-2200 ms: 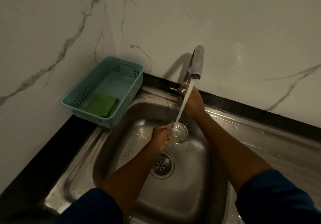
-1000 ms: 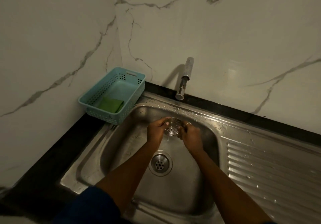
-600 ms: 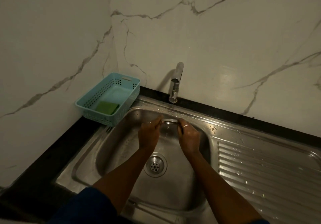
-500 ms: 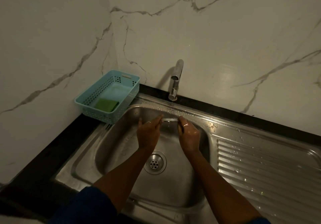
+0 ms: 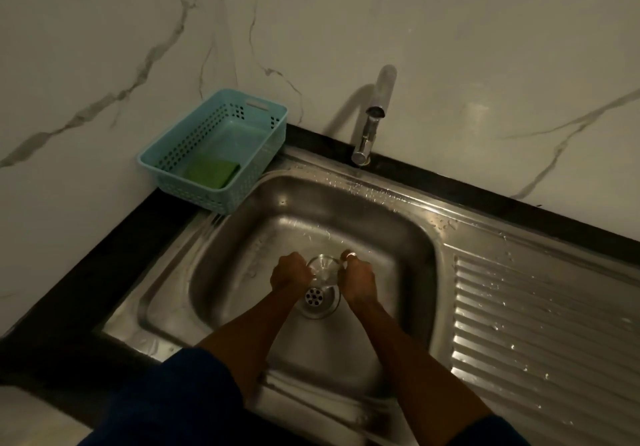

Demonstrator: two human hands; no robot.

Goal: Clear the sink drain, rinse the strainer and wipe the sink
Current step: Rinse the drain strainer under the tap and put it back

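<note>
The round metal strainer (image 5: 322,270) is held between my two hands low in the steel sink basin (image 5: 242,255), just behind the open drain hole (image 5: 314,296). My left hand (image 5: 290,274) grips its left rim and my right hand (image 5: 357,277), which wears a ring, grips its right rim. The strainer is tilted and a little blurred. The tap (image 5: 375,113) stands behind the basin with no water running.
A light blue perforated basket (image 5: 173,165) sits on the black counter at the sink's back left corner, with a green sponge (image 5: 213,172) inside. A ribbed steel drainboard (image 5: 540,324) with water drops extends to the right. Marble walls rise behind and to the left.
The water has stopped and my right hand has left the tap to join the left on the strainer. Both hands have brought the strainer down from under the tap to just above the drain.
</note>
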